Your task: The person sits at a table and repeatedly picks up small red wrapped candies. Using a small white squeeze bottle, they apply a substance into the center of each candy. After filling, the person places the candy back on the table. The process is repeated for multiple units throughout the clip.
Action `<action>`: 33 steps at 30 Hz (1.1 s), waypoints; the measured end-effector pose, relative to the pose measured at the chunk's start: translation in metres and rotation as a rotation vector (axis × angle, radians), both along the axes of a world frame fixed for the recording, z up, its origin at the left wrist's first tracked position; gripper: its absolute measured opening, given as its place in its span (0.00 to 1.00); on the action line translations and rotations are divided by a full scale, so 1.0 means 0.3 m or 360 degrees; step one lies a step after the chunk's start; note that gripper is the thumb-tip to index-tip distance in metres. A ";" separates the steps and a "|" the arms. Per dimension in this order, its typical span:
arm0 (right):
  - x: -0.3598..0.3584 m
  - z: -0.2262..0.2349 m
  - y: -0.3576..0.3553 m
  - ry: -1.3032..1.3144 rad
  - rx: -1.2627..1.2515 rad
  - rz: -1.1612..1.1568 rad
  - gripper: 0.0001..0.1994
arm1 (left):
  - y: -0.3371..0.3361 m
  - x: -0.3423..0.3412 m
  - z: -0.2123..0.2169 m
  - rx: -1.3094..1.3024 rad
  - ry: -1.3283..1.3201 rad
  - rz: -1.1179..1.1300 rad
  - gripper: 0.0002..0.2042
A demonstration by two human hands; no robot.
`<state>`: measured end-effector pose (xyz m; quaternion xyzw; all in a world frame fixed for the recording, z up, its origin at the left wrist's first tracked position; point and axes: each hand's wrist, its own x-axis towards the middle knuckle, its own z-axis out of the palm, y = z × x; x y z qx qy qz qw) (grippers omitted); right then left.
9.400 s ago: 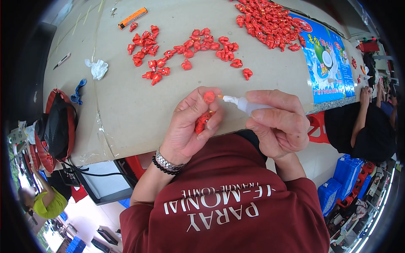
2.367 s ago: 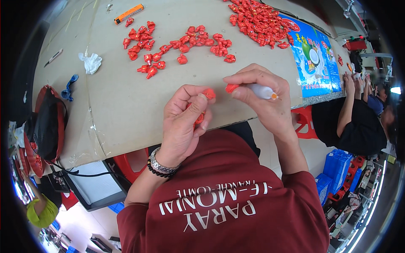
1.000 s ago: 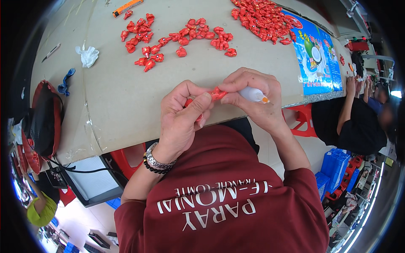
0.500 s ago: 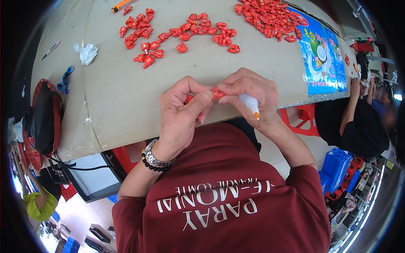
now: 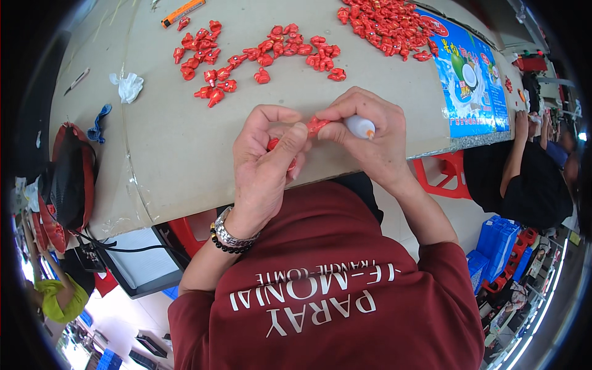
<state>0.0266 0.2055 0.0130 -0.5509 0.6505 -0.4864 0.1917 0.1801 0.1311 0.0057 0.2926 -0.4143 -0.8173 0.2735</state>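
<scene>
Just over the near edge of the table (image 5: 203, 160), my two hands are close together. My left hand (image 5: 266, 154) is curled round small red plastic parts (image 5: 273, 144), of which only bits show between the fingers. With thumb and forefinger, my right hand (image 5: 370, 129) pinches another small red part (image 5: 317, 126), its end close to the left fingertips. A white squeeze bottle with an orange tip (image 5: 359, 127) is also tucked in the right hand, the tip pointing back toward me. How the red parts join, if they do, is hidden by the fingers.
Several loose red parts (image 5: 265, 52) lie beyond my hands, with a large pile (image 5: 388, 31) at far right beside a blue printed sheet (image 5: 465, 80). Crumpled tissue (image 5: 128, 87), a blue cloth (image 5: 98, 123), a pen-like tool (image 5: 76, 81) and an orange box (image 5: 183, 12) lie leftward.
My right hand has turned, so the bottle's tip is foreshortened and tucked in closer. The left fingers have loosened from the right hand's red part, opening a small gap. The view has shifted slightly.
</scene>
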 end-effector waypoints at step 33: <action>0.030 -0.033 0.020 -0.1059 0.0333 0.0042 0.07 | -0.008 0.038 -0.067 -0.0553 -0.0126 -0.0081 0.04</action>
